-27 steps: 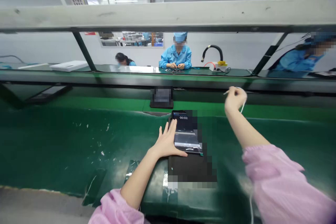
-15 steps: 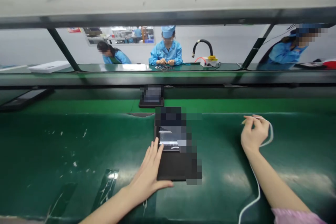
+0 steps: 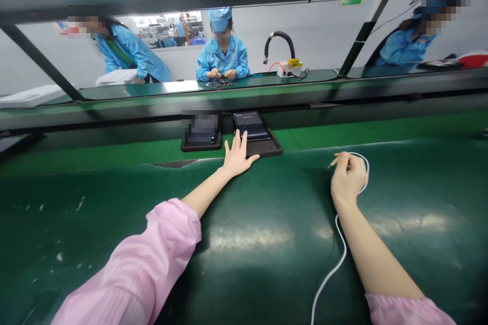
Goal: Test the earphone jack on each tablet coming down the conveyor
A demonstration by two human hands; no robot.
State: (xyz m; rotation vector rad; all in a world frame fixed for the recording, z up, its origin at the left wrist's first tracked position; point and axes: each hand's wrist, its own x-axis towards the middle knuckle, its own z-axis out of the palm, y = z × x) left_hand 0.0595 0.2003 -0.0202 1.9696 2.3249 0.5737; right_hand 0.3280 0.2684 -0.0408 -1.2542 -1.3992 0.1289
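My left hand (image 3: 237, 154) reaches far forward, fingers stretched flat on the near left corner of a black tray (image 3: 263, 148) that carries a dark tablet (image 3: 250, 125) with a lit screen. The tray sits at the far edge of the green mat, on the conveyor belt. My right hand (image 3: 346, 179) rests on the mat to the right, fingers pinched on the plug end of a white cable (image 3: 335, 261) that loops round the hand and trails back toward me.
A second black tray with a device (image 3: 201, 132) lies just left of the first. A green conveyor belt (image 3: 343, 129) runs across behind the mat. Beyond a metal frame, three people in blue coats work at another bench, near a black hose fixture (image 3: 280, 43).
My left hand has pushed the tray with the tablet away from me onto the belt, beside the other tray. My right hand with the cable came down from the belt to the mat.
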